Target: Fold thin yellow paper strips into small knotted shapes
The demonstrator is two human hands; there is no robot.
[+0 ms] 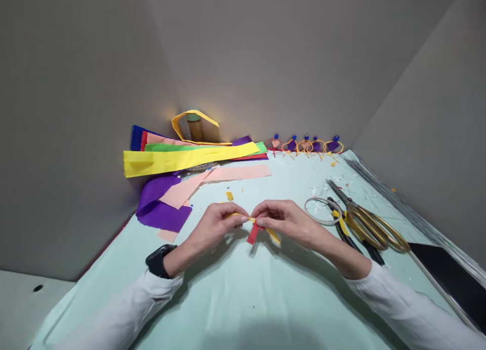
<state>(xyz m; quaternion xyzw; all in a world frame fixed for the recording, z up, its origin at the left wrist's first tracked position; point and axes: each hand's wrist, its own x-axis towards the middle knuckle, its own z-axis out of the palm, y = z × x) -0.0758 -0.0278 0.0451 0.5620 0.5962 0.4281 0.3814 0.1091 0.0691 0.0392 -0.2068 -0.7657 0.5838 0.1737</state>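
Observation:
Above the middle of the table, my left hand (pixel 224 221) pinches a thin yellow-orange paper strip (pixel 250 219) between thumb and fingers. My right hand (pixel 283 219) is closed on the same piece, its thumb close to a short red strip (pixel 252 234) that hangs down between the hands. Another end of the yellow-orange strip (pixel 273 236) sticks out below the right fingers. How the red and yellow pieces join is hidden by the fingertips. Nearest to the right hand lies a silvery ring of wire (pixel 322 211).
Coloured strips, including a long yellow one (pixel 182 160), are piled back left beside purple sheet (pixel 163 208). Several small figures (pixel 306 143) line the back wall. Gold-handled scissors (pixel 366 223), black-and-yellow pliers (pixel 343 231), a dark tablet-like slab (pixel 448 274) and thin wires (pixel 410 208) lie right.

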